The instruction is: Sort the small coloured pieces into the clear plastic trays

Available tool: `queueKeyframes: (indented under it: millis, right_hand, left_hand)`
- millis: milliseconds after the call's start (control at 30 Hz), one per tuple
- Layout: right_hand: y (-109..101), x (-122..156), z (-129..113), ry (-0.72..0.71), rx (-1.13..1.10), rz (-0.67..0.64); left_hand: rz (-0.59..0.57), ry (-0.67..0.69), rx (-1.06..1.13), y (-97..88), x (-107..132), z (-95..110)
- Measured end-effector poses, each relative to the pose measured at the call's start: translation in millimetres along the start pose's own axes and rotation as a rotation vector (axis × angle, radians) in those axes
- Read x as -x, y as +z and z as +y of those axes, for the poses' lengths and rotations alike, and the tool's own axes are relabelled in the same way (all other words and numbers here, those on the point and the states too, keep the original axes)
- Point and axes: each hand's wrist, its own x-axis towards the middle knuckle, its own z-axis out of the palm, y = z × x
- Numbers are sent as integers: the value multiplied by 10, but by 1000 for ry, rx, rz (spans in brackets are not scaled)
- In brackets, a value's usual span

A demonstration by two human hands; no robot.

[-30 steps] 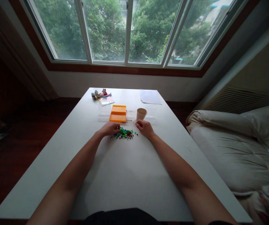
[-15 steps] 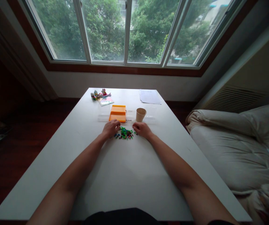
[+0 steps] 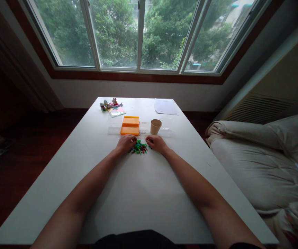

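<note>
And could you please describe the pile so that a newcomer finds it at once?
Find the white table in front of the window. On it, between the left hand and the right hand, nearer than the orange box, lies the pile. It is a low heap of tiny loose pieces, mostly green with some dark red, unlike the plain brown cup behind it.

Paper sheets [image 3: 165, 106] lie far right on the bench [image 3: 149, 193]; small figures [image 3: 103, 106], far left. Window [image 3: 139, 38]: far wall [image 3: 76, 91]. Padded seat [image 3: 252, 166]: right.

Daylight enters through the window [image 3: 139, 38]; dim corners look stretched, perhaps blurred.
</note>
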Motion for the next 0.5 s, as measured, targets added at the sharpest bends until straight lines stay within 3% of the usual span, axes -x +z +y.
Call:
queueKeyframes:
  millis: [267,500]
  right_hand:
    - [0,5,-13,-7,12,7]
    - [22,3,2,-13,7,9]
  left_hand:
    - [134,-58,-58,19,25,-24]
    - [85,16,31,79,15,-49]
